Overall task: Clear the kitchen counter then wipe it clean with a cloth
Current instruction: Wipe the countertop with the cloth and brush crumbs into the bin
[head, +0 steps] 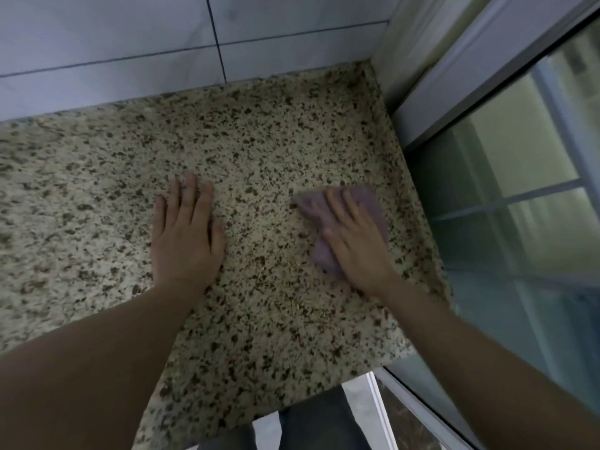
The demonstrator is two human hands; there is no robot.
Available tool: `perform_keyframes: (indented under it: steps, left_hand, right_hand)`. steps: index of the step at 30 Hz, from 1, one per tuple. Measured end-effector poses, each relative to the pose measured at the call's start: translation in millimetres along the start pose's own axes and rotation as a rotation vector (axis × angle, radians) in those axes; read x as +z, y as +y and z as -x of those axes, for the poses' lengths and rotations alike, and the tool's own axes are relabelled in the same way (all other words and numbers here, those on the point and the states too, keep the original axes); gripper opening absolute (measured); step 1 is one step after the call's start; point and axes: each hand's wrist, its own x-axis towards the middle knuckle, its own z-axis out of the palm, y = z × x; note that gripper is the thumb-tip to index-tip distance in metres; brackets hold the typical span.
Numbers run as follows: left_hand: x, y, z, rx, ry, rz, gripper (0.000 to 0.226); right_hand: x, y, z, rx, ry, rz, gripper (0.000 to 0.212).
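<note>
A speckled beige and brown granite counter fills the middle of the head view. My right hand presses flat on a crumpled pale purple cloth near the counter's right edge. The cloth shows beyond my fingertips and beside my thumb; the part under my palm is hidden. My left hand lies flat on the bare stone, fingers slightly apart, a hand's width left of the cloth, holding nothing.
A grey tiled wall runs along the back of the counter. A glass window with a metal frame borders the right side. The counter's front edge is close to my body, with my dark trousers below.
</note>
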Motion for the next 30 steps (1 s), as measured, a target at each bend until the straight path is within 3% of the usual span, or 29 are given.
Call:
perform_keyframes:
  steps: [5,10,14,18,24,28,30]
  left_hand:
    - [2,-1,0,-0.001,0.018,-0.005,0.060]
    - [0,0,2,-0.003,0.002,0.007,0.059]
    - [0,0,1,-0.013,-0.009,-0.013,0.060]
    - [2,-2,0,0.004,0.000,-0.026,0.061]
    - [5,-2,-3,0.015,0.016,-0.055,0.062]
    - [3,-2,-2,0.023,0.017,-0.037,0.063]
    - [4,-3,-2,0.020,0.009,-0.039,0.064]
  right_hand:
    - [-16,23,-65,-0.010,0.086,0.061,0.044]
    - [19,-23,6,-0.208,0.145,0.216,0.050]
    - [36,-61,39,0.031,0.058,-0.105,0.048]
    - [10,-42,-17,0.091,0.050,-0.268,0.049]
    - [-33,-1,-160,0.065,0.086,-0.035,0.049]
    - [-11,-20,-112,-0.202,0.164,0.242,0.045]
    - [11,-38,-58,-0.164,0.058,0.158,0.048]
